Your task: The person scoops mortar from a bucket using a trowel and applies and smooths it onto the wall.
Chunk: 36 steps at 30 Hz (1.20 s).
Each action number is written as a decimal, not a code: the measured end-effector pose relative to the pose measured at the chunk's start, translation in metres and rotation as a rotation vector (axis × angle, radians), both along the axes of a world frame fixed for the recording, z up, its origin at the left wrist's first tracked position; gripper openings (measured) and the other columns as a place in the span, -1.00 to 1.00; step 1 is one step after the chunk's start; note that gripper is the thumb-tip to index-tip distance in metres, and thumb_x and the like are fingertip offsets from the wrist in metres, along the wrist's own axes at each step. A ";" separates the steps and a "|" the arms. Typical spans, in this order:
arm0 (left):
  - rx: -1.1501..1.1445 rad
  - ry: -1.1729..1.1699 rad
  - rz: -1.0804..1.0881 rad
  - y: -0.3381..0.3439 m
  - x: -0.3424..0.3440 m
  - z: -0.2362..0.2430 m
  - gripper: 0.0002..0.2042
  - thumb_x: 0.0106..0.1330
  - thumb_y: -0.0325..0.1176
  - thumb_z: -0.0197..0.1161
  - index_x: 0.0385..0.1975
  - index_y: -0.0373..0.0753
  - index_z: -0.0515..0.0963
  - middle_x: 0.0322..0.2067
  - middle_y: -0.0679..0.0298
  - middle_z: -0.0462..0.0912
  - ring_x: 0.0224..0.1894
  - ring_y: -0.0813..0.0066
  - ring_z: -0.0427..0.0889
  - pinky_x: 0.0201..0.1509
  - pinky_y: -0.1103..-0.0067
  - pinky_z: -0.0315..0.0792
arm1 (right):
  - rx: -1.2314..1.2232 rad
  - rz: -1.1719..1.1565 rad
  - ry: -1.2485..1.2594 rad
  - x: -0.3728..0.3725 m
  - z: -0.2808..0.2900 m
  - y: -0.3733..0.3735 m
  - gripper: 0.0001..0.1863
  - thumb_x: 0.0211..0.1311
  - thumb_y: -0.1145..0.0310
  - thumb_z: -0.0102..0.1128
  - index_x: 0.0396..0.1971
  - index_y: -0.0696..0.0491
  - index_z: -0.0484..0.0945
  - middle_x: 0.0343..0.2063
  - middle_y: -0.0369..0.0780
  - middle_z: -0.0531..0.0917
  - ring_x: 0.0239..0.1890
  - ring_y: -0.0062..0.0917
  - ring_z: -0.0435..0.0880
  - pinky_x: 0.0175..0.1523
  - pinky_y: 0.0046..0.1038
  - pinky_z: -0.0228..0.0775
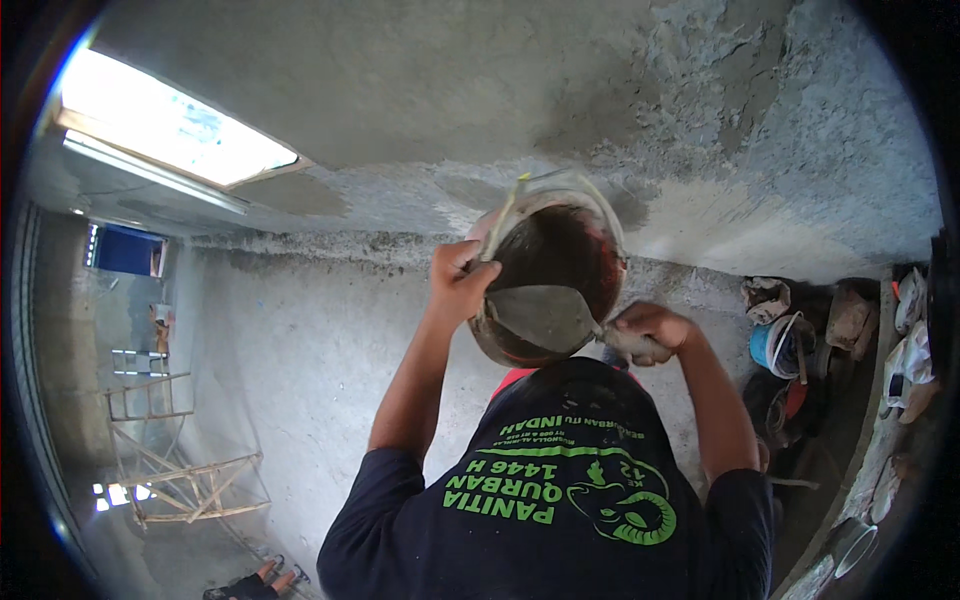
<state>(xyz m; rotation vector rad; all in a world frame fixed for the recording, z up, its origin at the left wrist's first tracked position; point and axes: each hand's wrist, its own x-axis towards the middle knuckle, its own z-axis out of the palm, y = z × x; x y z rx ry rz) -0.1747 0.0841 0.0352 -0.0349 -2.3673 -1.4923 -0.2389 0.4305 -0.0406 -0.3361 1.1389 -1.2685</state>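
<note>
My left hand is closed on the rim of a mortar-smeared bucket, held up close to the wall and tipped so that its mouth shows. Dark wet mortar coats the inside. With my right hand I grip the handle of a trowel; its grey, mortar-covered blade lies across the near side of the bucket's mouth. How much mortar sits on the blade is hard to tell.
The wall ahead is partly rough and partly smeared, with a bright window opening at left. Wooden trestles stand on the floor at left; another person's legs show behind. At right are a blue-and-white bucket and sacks.
</note>
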 end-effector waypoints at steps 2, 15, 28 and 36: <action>-0.387 0.334 0.120 -0.019 0.002 -0.035 -0.82 -0.01 -0.54 0.45 -0.45 -0.34 0.56 -0.58 0.32 0.44 -0.51 0.62 0.40 -0.45 0.54 0.28 | -0.099 -0.242 -0.158 0.020 -0.016 0.020 -0.53 0.29 0.07 0.22 -0.28 0.28 0.60 -0.54 -0.06 0.61 -0.79 -0.43 0.45 -0.76 -0.46 0.24; 0.009 -0.099 0.582 0.004 0.056 -0.052 -0.85 -0.01 -0.49 0.29 -0.60 -0.38 0.45 -0.57 0.36 0.44 -0.47 0.51 0.39 -0.38 0.46 0.26 | 0.367 -1.339 1.110 -0.028 -0.050 0.093 -0.55 0.26 0.34 0.32 0.07 0.15 0.39 -0.39 -0.17 0.58 -0.41 -0.34 0.61 -0.25 -0.34 0.47; 0.173 -0.260 0.571 0.044 0.114 -0.034 -0.88 0.04 -0.51 0.12 -0.69 -0.27 0.37 -0.67 0.50 0.37 -0.60 0.70 0.25 -0.53 0.62 0.14 | 0.433 -1.265 1.604 -0.107 -0.115 0.112 -0.61 0.34 0.43 0.10 0.12 0.19 0.38 -0.22 0.11 0.54 -0.15 0.09 0.54 -0.09 -0.08 0.43; 0.209 -0.271 0.602 0.059 0.123 -0.046 -0.87 0.01 -0.56 0.10 -0.71 -0.26 0.36 -0.68 0.51 0.37 -0.61 0.76 0.24 -0.55 0.66 0.11 | 0.462 -1.069 1.607 -0.128 -0.228 0.150 -0.58 0.27 0.48 0.13 0.11 0.26 0.39 -0.11 0.18 0.56 -0.12 0.18 0.56 -0.05 -0.04 0.47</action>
